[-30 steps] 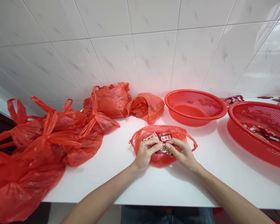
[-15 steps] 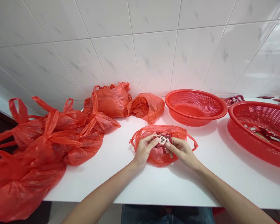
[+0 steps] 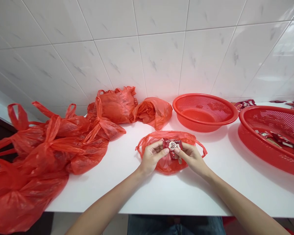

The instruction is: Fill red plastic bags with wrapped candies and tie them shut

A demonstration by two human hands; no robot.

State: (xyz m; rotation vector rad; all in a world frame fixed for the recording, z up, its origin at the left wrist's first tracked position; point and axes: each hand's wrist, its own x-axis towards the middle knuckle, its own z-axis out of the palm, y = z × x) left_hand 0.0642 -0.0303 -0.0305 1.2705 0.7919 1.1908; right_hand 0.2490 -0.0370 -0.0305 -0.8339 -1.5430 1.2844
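Observation:
Between my two hands is a small dark red packet (image 3: 172, 144) with a cream label and black characters, its printed face turned up. My left hand (image 3: 154, 155) pinches its left side with thumb and fingers, and my right hand (image 3: 189, 156) grips the right side the same way. Both are held over the mouth of an opened red plastic bag (image 3: 170, 168) on the white table. Other small wrapped pieces show inside that bag below my fingers, partly hidden. One bag handle loops out to each side.
Several knotted red bags (image 3: 46, 147) are heaped on the left. Near the wall sit a bulging red bag (image 3: 117, 106) and a crumpled one (image 3: 161, 111). A red perforated basket (image 3: 205, 123) stands behind; a larger basket (image 3: 259, 143) with packets is at right. More packets (image 3: 245, 104) lie behind.
The packet has been raised and squared up between my fingers, so more of its printed front shows. My hands stay in nearly the same place; the bags and baskets are unmoved.

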